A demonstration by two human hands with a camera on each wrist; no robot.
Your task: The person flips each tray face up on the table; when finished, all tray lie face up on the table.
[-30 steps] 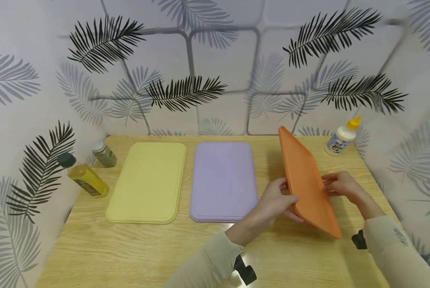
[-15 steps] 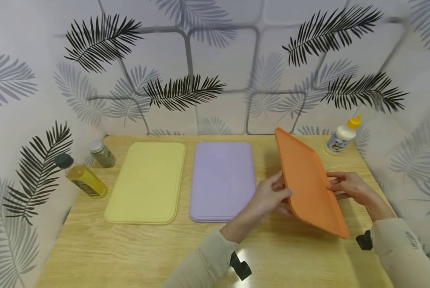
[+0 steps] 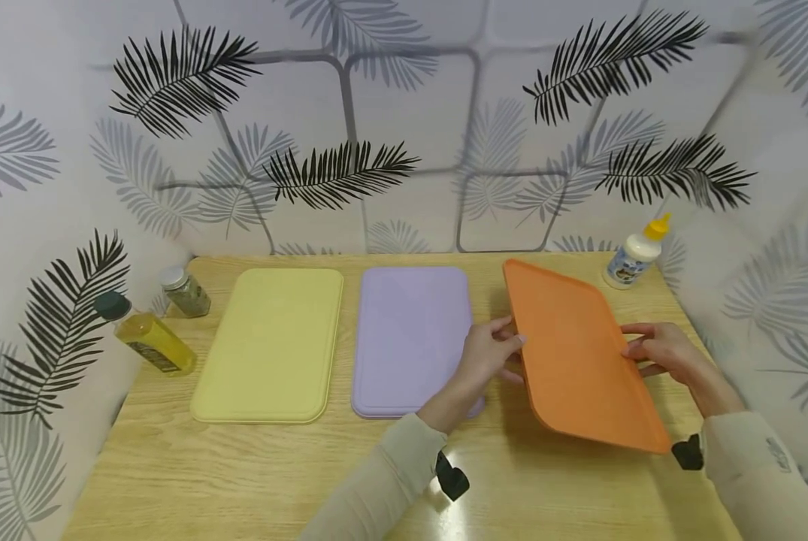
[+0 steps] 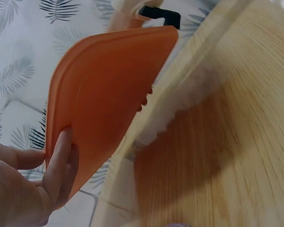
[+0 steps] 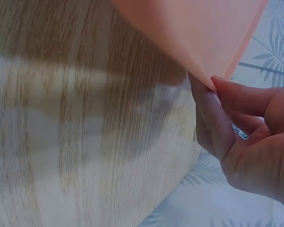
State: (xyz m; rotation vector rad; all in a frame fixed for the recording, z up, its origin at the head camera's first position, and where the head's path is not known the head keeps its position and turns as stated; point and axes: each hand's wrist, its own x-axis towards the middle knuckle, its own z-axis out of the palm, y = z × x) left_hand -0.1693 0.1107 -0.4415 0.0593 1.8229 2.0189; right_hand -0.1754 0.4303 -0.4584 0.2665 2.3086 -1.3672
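An orange rectangular tray (image 3: 582,353) with rounded corners is tilted above the right part of the table, its left long edge higher than its right. My left hand (image 3: 486,353) grips that left edge, thumb on the upper face and fingers underneath. In the left wrist view the fingers lie against the underside of the orange tray (image 4: 99,85). My right hand (image 3: 667,357) pinches the right long edge between thumb and fingers, as the right wrist view shows at the edge of the tray (image 5: 213,47).
A purple tray (image 3: 410,338) and a yellow tray (image 3: 268,346) lie flat on the wooden table (image 3: 241,481). At the left stand an oil bottle (image 3: 152,342) and a small lidded jar (image 3: 186,291). A white glue bottle (image 3: 633,255) with a yellow cap stands at the back right.
The orange tray has turned from steeply tilted to flatter, its upper face showing more. My left hand has moved left and slightly up with its edge; my right hand still holds the other edge.
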